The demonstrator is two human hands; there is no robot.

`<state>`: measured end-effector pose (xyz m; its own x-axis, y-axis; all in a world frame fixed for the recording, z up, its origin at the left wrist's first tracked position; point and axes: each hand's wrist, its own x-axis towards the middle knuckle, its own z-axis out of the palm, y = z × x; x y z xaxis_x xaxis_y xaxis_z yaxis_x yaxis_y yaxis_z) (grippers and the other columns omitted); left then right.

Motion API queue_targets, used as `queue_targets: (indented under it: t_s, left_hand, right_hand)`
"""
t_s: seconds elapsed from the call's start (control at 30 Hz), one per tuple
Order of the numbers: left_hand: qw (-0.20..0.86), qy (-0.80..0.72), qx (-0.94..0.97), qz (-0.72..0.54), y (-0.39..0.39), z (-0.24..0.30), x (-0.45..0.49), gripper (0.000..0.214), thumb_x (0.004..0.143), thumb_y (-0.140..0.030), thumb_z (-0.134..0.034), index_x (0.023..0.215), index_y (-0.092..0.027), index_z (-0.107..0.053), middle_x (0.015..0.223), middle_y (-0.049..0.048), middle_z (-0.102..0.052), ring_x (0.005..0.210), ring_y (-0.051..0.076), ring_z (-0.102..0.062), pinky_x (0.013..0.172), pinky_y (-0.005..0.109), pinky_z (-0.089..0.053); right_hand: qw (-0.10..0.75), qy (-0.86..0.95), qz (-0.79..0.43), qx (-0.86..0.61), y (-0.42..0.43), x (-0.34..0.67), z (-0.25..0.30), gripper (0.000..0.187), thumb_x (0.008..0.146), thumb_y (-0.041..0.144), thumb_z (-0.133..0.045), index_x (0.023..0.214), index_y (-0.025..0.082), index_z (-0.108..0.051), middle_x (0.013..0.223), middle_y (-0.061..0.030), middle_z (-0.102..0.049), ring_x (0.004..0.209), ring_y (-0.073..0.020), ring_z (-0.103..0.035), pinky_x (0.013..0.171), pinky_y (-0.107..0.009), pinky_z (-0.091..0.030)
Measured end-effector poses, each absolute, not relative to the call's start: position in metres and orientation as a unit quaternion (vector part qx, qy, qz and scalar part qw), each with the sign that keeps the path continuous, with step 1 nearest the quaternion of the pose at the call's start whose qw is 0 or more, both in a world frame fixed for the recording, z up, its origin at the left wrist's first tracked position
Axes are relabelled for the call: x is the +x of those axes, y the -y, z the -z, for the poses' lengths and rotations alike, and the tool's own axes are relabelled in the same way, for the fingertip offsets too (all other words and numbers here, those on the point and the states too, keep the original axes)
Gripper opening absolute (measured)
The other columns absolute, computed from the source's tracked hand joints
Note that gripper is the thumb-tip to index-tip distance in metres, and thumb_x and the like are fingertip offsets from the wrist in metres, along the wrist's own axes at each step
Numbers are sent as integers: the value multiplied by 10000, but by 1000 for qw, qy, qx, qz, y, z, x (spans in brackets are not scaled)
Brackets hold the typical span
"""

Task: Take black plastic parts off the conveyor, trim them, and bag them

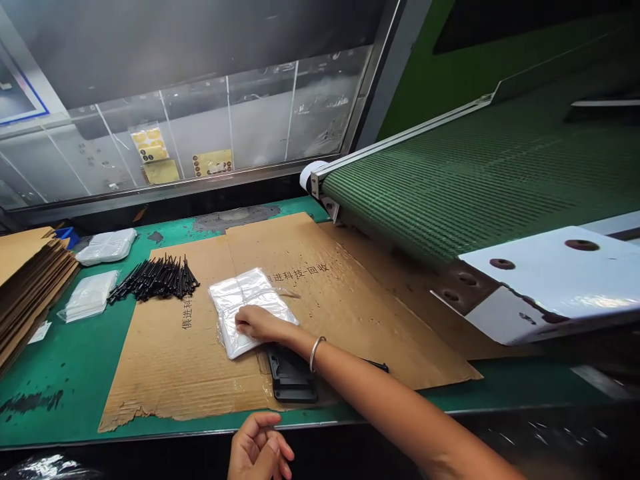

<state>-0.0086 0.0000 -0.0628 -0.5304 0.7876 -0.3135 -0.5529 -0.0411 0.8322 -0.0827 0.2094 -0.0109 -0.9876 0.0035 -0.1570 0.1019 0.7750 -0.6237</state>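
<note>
A stack of clear plastic bags [250, 293] lies on a flat sheet of cardboard, a band across its upper part. My right hand [257, 325], a bangle on its wrist, rests on the stack with fingers curled and pinching at the top bag; the fingertips are partly hidden. Just below the cardboard, at the table's front edge, my left hand [260, 448] is half curled with its fingers apart and nothing visible in it. Under my right forearm lies a black plastic part [293, 380], partly covered by the arm.
A heap of thin black pin-like pieces [160, 277] lies left on the cardboard [165, 373]. Further left are more bag stacks [90, 293] and piled cardboard sheets [30, 287]. A green conveyor belt [450, 173] with a white end bracket [560, 280] juts in from the right.
</note>
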Motion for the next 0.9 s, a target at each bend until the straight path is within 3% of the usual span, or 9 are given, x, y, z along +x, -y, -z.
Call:
queue_targets:
  t_s: [0.23, 0.4, 0.5, 0.57, 0.67, 0.73, 0.8, 0.83, 0.9]
  left_hand:
    - [426, -512, 72, -743, -7, 52, -15, 472, 565, -520, -744, 829, -142, -645, 558, 24, -629, 409, 85, -511, 355, 167, -290]
    - [325, -561, 93, -756, -10, 54, -31, 474, 644, -502, -700, 960, -160, -619, 698, 50, -646, 500, 102, -538, 400, 189, -355]
    - [198, -622, 161, -741, -13, 40, -50, 483, 785, -438, -579, 1201, -209, -489, 1098, 122, -606, 848, 177, -601, 679, 270, -471]
    - [102, -661, 233, -706, -15, 21, -63, 534, 848, -380, -497, 1339, -263, -321, 1369, 116, -415, 1198, 228, -433, 952, 357, -358]
    - [25, -680, 354, -642, -20, -7, -81, 707, 822, -349, -543, 1405, -281, -149, 1477, 100, -246, 1343, 251, -201, 1070, 448, -170]
    - [63, -688, 430, -581, -22, -19, -89, 665, 754, -376, -626, 1343, -252, -343, 1342, 111, -462, 1262, 280, -350, 1061, 478, -172]
    - [122, -696, 458, -539, -23, -22, -93, 382, 727, -405, -644, 1058, -213, -624, 985, 79, -660, 1011, 266, -538, 987, 443, -296]
    - [145, -701, 452, -532, -22, -21, -92, 266, 745, -413, -621, 890, -197, -675, 818, 55, -663, 860, 235, -568, 899, 396, -375]
    - [173, -710, 420, -538, -18, -16, -88, 279, 804, -406, -544, 701, -174, -659, 621, 18, -587, 636, 167, -518, 659, 288, -425]
  right_hand:
    - [8, -838, 541, 69, -228, -87, 13, 228, 891, 334, -506, 942, 124, -580, 868, -18, -606, 723, -125, -590, 654, -297, -505]
    - [-72, -727, 677, 86, -236, -91, -6, 266, 907, 376, -463, 941, 130, -558, 812, -5, -581, 638, -99, -556, 585, -260, -482]
    - [-80, -667, 738, 67, -222, -84, -22, 330, 875, 451, -481, 784, 137, -527, 646, 45, -496, 501, -58, -453, 484, -198, -404]
    - [-53, -634, 770, 40, -204, -72, -32, 408, 798, 528, -549, 667, 149, -475, 543, 76, -409, 434, -37, -365, 429, -170, -332]
    - [15, -598, 801, -5, -175, -49, -43, 464, 680, 579, -640, 617, 150, -475, 466, 89, -373, 391, -34, -318, 380, -167, -272]
    - [38, -580, 814, -19, -162, -35, -46, 468, 656, 584, -657, 620, 145, -500, 447, 86, -385, 372, -36, -313, 359, -171, -255]
    - [24, -564, 825, -9, -157, -22, -47, 459, 680, 586, -635, 637, 149, -504, 432, 97, -371, 350, -30, -283, 343, -169, -236]
    - [8, -556, 831, 2, -157, -16, -46, 460, 708, 600, -598, 661, 151, -510, 428, 102, -364, 341, -30, -271, 337, -167, -231]
    - [-19, -546, 837, 27, -159, -2, -43, 506, 739, 655, -512, 750, 149, -538, 456, 92, -406, 349, -38, -304, 344, -170, -256]
